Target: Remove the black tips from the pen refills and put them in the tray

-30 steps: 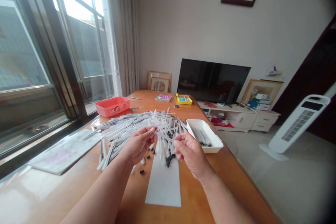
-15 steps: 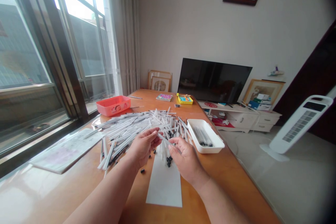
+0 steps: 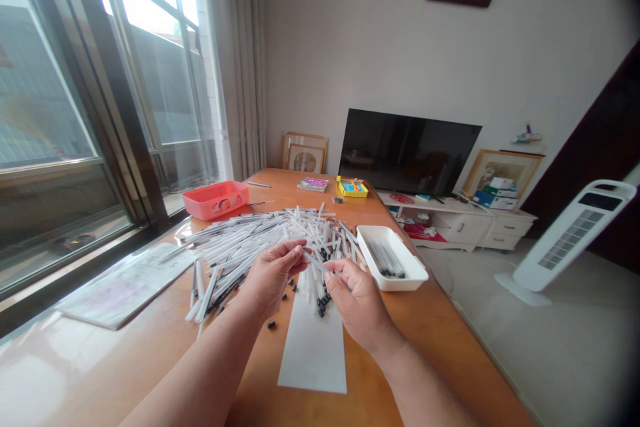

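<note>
Between my two hands is a thin, translucent plastic tube (image 3: 315,260). My left hand (image 3: 275,275) pinches its left end between thumb and fingers. At the other end, my right hand (image 3: 361,301) closes its thumb and fingertips on it. Below and beyond both hands spreads a large pile of white and clear tubes (image 3: 240,241), some with dark parts. Small black caps (image 3: 322,305) show beneath the hands, at the top of a white paper strip (image 3: 313,360). The tube's ends are partly hidden by my fingers.
A white plastic tray (image 3: 423,278) with several black-ended tubes stands to the right. At the far left sit a pink bin (image 3: 215,203) and a flat booklet (image 3: 115,297). Farther back on the wooden table (image 3: 420,347) are a magazine (image 3: 313,184) and a yellow box (image 3: 353,191).
Both hands keep hold of the tube and have shifted only slightly, the right one a little to the right. The pile and tray look the same.
</note>
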The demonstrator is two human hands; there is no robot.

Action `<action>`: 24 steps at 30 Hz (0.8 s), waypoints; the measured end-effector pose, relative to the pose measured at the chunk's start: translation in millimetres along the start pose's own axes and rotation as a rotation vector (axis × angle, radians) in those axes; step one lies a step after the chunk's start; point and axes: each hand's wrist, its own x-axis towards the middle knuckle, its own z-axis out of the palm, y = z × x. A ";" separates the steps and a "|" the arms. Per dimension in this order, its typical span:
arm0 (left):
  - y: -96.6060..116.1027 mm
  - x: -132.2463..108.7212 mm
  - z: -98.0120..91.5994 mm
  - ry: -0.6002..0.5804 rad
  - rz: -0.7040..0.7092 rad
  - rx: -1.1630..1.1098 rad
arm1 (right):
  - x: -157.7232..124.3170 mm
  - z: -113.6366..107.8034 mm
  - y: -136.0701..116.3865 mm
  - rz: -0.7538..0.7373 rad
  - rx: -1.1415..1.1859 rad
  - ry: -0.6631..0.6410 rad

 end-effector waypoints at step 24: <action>5.5 -8.3 10.1 0.025 -0.020 -0.061 | 0.3 -2.5 -6.9 0.045 0.110 -0.013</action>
